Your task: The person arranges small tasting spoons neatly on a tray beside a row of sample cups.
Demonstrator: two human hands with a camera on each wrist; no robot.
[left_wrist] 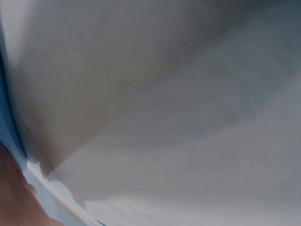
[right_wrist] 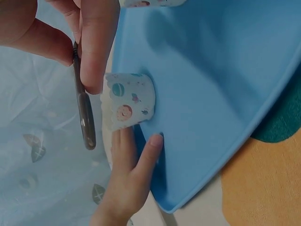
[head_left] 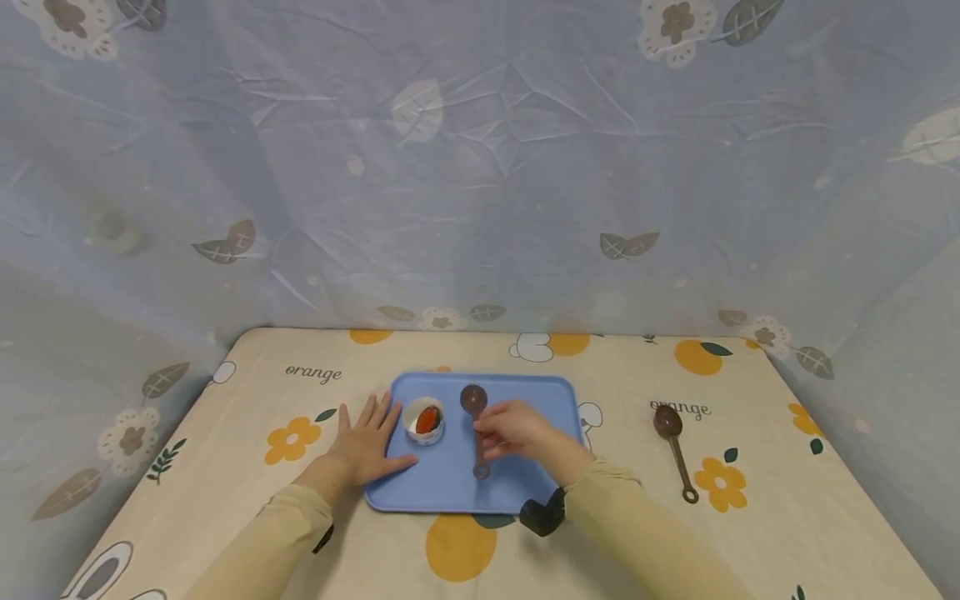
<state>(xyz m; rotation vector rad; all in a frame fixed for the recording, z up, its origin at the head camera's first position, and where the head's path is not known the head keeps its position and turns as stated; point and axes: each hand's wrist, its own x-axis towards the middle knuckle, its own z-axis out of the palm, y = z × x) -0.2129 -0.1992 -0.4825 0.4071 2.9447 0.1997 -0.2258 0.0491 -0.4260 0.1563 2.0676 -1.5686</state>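
My right hand point(head_left: 517, 427) pinches a brown spoon point(head_left: 474, 398) by its handle over the blue tray point(head_left: 442, 492). The spoon's bowl points away from me, and in the right wrist view the spoon point(right_wrist: 86, 120) appears nearly edge-on, raised above the tray. With fingers spread, my left hand point(head_left: 363, 448) rests at the tray's left edge, its thumb reaching over the rim. Just beside that thumb stands a small patterned paper cup point(head_left: 410, 417) holding an orange-red and dark piece point(head_left: 428, 420).
Another brown spoon point(head_left: 678, 458) lies on the patterned tablecloth point(head_left: 615, 533), right of the tray. A second patterned cup point(right_wrist: 155, 3) shows partly at the top of the right wrist view. Behind the table hangs a grey-blue curtain point(head_left: 480, 208).
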